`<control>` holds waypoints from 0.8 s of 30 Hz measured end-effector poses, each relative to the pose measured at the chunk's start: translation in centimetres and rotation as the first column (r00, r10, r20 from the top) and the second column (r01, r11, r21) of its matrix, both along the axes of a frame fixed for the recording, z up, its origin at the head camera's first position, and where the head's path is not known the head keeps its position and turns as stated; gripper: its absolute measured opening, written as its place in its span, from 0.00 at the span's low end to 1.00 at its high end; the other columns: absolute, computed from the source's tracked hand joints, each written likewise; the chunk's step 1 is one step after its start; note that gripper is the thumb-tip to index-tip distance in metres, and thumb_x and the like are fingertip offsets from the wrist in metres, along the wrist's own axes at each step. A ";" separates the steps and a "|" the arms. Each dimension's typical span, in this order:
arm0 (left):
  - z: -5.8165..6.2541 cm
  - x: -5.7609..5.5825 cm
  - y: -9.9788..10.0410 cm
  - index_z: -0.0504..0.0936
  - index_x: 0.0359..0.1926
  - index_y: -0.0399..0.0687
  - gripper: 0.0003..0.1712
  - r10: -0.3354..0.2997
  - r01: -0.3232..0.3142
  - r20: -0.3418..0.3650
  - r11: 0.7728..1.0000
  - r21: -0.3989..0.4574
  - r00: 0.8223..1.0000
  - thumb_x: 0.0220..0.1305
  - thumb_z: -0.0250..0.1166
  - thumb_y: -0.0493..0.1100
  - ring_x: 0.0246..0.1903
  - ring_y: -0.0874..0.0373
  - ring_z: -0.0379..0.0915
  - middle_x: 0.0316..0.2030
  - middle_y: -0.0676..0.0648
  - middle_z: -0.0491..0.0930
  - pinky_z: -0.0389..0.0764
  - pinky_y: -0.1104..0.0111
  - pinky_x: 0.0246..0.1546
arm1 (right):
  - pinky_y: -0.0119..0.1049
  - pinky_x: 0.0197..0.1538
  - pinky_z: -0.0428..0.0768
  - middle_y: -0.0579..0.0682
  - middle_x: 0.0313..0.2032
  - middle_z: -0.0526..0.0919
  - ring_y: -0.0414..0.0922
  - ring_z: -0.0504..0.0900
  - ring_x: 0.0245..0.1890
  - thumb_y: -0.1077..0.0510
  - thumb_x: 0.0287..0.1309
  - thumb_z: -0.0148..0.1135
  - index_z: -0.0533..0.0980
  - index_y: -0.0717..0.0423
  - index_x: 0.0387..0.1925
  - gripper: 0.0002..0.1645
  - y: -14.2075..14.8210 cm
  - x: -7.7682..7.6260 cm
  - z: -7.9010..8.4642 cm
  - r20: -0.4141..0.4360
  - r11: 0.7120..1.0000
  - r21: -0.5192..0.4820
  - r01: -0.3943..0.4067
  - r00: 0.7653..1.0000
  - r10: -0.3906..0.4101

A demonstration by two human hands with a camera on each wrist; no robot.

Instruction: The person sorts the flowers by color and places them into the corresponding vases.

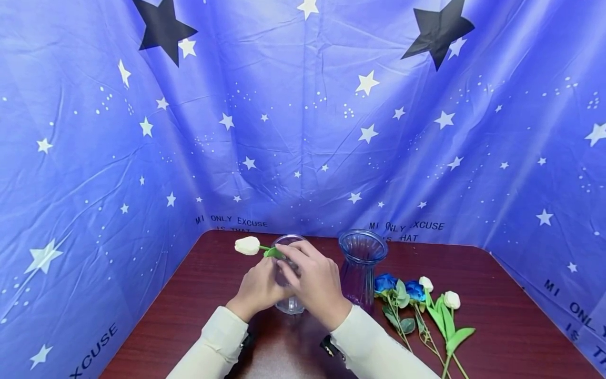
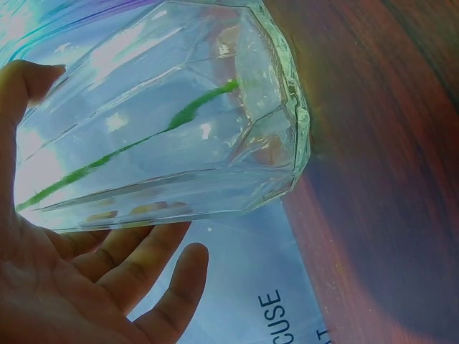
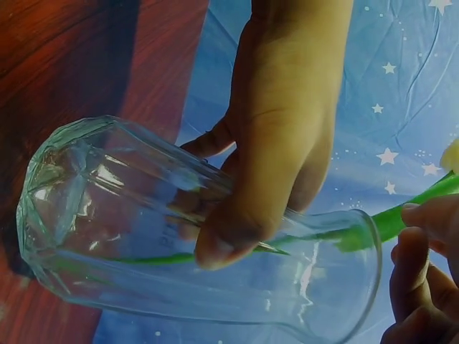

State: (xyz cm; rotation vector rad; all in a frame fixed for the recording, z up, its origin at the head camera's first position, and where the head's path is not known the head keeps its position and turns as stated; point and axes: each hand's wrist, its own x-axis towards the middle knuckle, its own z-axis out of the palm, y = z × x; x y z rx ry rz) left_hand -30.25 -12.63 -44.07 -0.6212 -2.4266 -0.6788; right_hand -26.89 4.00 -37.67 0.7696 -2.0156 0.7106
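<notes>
A clear faceted glass vase [image 1: 290,305] stands at the middle of the table, with my left hand [image 1: 260,287] wrapped around it, thumb on one side and fingers on the other. A white tulip [image 1: 247,246] leans out over its rim to the left. Through the glass, the green stem [image 2: 190,111] shows running down toward the base. My right hand [image 1: 319,281] is at the vase mouth; in the right wrist view its fingertips [image 3: 412,215] pinch the tulip's green part just outside the rim [image 3: 379,265].
A blue-tinted glass vase [image 1: 362,263] stands just right of my right hand. Beyond it, blue roses [image 1: 385,282] and white tulips with green leaves [image 1: 447,316] lie on the dark red wooden table [image 1: 516,326]. A blue star-print cloth [image 1: 303,131] surrounds the table's back and sides.
</notes>
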 end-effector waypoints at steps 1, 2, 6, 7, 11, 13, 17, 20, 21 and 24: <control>0.0 0.0 0.0 0.77 0.60 0.46 0.45 -0.011 0.011 -0.022 1.000 0.001 1.000 0.45 0.79 0.64 0.35 0.53 0.85 0.45 0.49 0.84 0.86 0.56 0.33 | 0.31 0.24 0.75 0.37 0.43 0.86 0.33 0.82 0.28 0.52 0.59 0.76 0.86 0.40 0.55 0.21 0.1 0.1 0.0 0.002 1.000 0.000 0.001 1.000 -0.001; 0.0 -0.1 -0.1 0.77 0.61 0.45 0.46 -0.023 0.023 -0.041 1.000 -0.001 0.999 0.46 0.79 0.64 0.35 0.53 0.85 0.46 0.48 0.84 0.86 0.57 0.33 | 0.30 0.24 0.75 0.37 0.43 0.86 0.33 0.82 0.27 0.52 0.59 0.76 0.86 0.40 0.55 0.21 0.3 0.2 0.0 0.006 1.000 0.000 0.001 1.000 -0.001; -0.2 0.0 -0.1 0.78 0.58 0.47 0.43 -0.026 0.026 -0.051 1.000 0.005 0.998 0.46 0.79 0.63 0.33 0.54 0.84 0.43 0.49 0.83 0.86 0.58 0.31 | 0.28 0.25 0.74 0.38 0.43 0.86 0.32 0.79 0.26 0.52 0.58 0.76 0.86 0.41 0.54 0.21 0.8 0.9 0.0 0.008 1.000 -0.001 -0.002 1.000 0.002; -0.3 0.1 -0.1 0.79 0.57 0.48 0.41 -0.016 0.017 -0.040 1.000 0.010 0.999 0.45 0.79 0.63 0.32 0.54 0.84 0.42 0.50 0.84 0.85 0.59 0.30 | 0.27 0.24 0.74 0.38 0.43 0.86 0.31 0.79 0.26 0.52 0.58 0.76 0.86 0.41 0.54 0.21 1.0 1.0 -0.1 0.008 1.000 -0.001 -0.003 1.000 0.003; -0.3 0.1 0.0 0.80 0.54 0.52 0.37 0.014 -0.015 0.015 1.000 0.021 1.000 0.45 0.79 0.62 0.31 0.56 0.83 0.38 0.53 0.84 0.84 0.61 0.29 | 0.25 0.24 0.72 0.38 0.43 0.86 0.30 0.77 0.25 0.52 0.59 0.76 0.86 0.42 0.53 0.19 1.6 1.4 -0.1 0.012 1.000 -0.006 -0.015 1.000 0.015; -0.2 0.1 0.1 0.80 0.54 0.52 0.37 0.024 -0.024 0.015 1.000 0.018 1.000 0.45 0.78 0.62 0.29 0.56 0.82 0.38 0.53 0.83 0.83 0.61 0.28 | 0.24 0.25 0.72 0.38 0.43 0.86 0.30 0.77 0.24 0.53 0.59 0.76 0.87 0.43 0.52 0.19 2.0 1.6 -0.1 0.015 1.000 -0.007 -0.017 1.000 0.017; -0.1 0.0 0.1 0.77 0.54 0.47 0.38 0.014 -0.014 -0.027 1.000 0.002 1.000 0.45 0.78 0.60 0.27 0.55 0.81 0.37 0.52 0.81 0.83 0.61 0.25 | 0.24 0.26 0.74 0.38 0.43 0.86 0.29 0.77 0.25 0.54 0.58 0.76 0.87 0.43 0.50 0.17 2.6 2.1 0.1 0.021 1.000 -0.010 -0.024 1.000 0.024; -0.1 -0.1 0.1 0.76 0.56 0.45 0.41 0.009 -0.009 -0.026 1.000 -0.002 1.000 0.44 0.79 0.60 0.25 0.57 0.79 0.36 0.52 0.81 0.81 0.62 0.22 | 0.23 0.28 0.75 0.38 0.42 0.86 0.29 0.77 0.26 0.55 0.57 0.76 0.87 0.44 0.49 0.16 3.1 2.5 0.2 0.022 0.999 -0.018 -0.041 0.999 0.041; 0.0 -0.1 0.1 0.77 0.56 0.45 0.41 0.016 -0.016 -0.012 1.000 -0.001 1.000 0.44 0.79 0.60 0.24 0.58 0.77 0.35 0.52 0.80 0.80 0.63 0.21 | 0.23 0.28 0.75 0.38 0.42 0.86 0.29 0.77 0.26 0.55 0.57 0.76 0.87 0.44 0.49 0.16 3.2 2.6 0.3 0.022 0.999 -0.021 -0.046 0.999 0.046; 0.1 -0.1 0.1 0.78 0.57 0.46 0.43 0.037 -0.037 0.048 0.999 0.007 0.998 0.42 0.78 0.62 0.22 0.62 0.73 0.32 0.55 0.80 0.76 0.65 0.19 | 0.22 0.29 0.75 0.38 0.42 0.86 0.29 0.77 0.26 0.55 0.57 0.77 0.87 0.46 0.48 0.16 3.6 3.0 0.4 0.023 0.997 -0.034 -0.064 0.998 0.065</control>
